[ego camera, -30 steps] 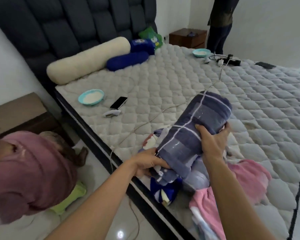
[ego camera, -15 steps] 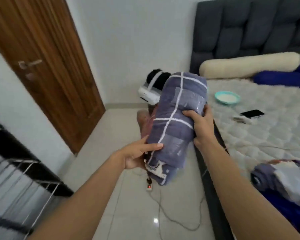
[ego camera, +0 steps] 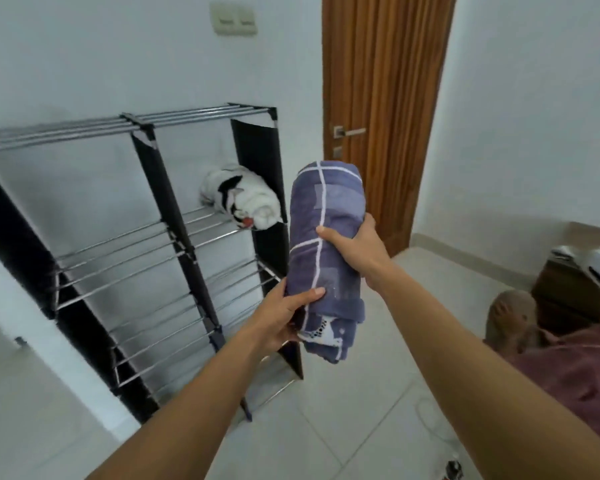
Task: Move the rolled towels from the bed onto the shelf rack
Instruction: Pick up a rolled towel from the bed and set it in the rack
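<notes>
While both hands carry it, towel: blue checked roll (ego camera: 321, 258), upright, in the air just right of the rack
Left grip (ego camera: 284, 315): closed on roll's lower end
Right grip (ego camera: 355, 249): wrapped round its middle
Rack (ego camera: 174, 216): white patterned roll (ego camera: 243, 199) on upper right shelf
Door (ego camera: 381, 98): shut, behind

A room in a home; plain white walls, pale floor tiles (ego camera: 343, 420), a wooden door (ego camera: 381, 98) with a lever handle (ego camera: 349, 132); a light switch plate (ego camera: 234, 19) above a metal shelf rack (ego camera: 174, 244); a rolled white towel (ego camera: 243, 199) at the right edge of its upper shelf.
</notes>
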Demonstrator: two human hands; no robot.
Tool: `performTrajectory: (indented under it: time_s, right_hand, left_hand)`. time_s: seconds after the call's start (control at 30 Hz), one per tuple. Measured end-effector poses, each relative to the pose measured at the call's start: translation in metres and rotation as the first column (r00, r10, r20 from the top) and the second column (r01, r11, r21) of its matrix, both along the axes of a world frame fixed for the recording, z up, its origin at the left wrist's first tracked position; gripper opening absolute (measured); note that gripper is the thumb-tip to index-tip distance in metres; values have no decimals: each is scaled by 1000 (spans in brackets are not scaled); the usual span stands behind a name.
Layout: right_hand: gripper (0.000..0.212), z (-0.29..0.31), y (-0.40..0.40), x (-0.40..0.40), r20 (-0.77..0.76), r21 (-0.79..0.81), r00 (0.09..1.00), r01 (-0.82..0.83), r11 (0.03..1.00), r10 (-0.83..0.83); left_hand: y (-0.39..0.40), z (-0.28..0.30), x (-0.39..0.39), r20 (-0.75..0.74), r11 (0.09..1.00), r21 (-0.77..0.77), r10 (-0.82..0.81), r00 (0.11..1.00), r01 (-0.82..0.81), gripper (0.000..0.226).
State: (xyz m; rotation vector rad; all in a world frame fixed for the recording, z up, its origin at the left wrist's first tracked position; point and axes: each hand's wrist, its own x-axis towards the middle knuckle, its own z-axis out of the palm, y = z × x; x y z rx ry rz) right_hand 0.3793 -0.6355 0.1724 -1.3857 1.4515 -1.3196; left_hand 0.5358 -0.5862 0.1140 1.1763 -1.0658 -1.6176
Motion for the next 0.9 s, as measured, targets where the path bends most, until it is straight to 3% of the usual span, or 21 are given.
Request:
performTrajectory:
  time_s: [0.07, 0.2, 0.4, 0.6, 0.8, 0.9]
  right_hand:
    - [96, 4, -41, 32, -19, -20, 994, -113, 993, 112]
    - [96, 8, -121, 87, -31, 13, 953, -302, 953, 303]
    - [96, 6, -200, 157, -13, 76, 876, -480, 874, 482]
    - [95, 4, -261, 212, 28, 109, 830, -557, 824, 557]
    - [97, 9, -321, 250, 67, 215, 811, -581, 785, 581]
    - [99, 8, -344, 263, 104, 254, 807, -587, 769, 582]
  left_hand:
    - [-24, 1, 22, -26, 992, 2, 129, 991, -129, 41]
    - [-72, 6, 59, -54, 951, -4, 309, 950, -309, 56]
    - [-121, 7, 98, -68, 848, 48, 531, 845, -529, 54]
    - [-170, 17, 127, -11, 757, -7, 653, 757, -653, 55]
    - [-225, 21, 144, 81, 692, -95, 721, 688, -715, 83]
    - [-251, 22, 154, 179, 684, -157, 729, 660, -713, 84]
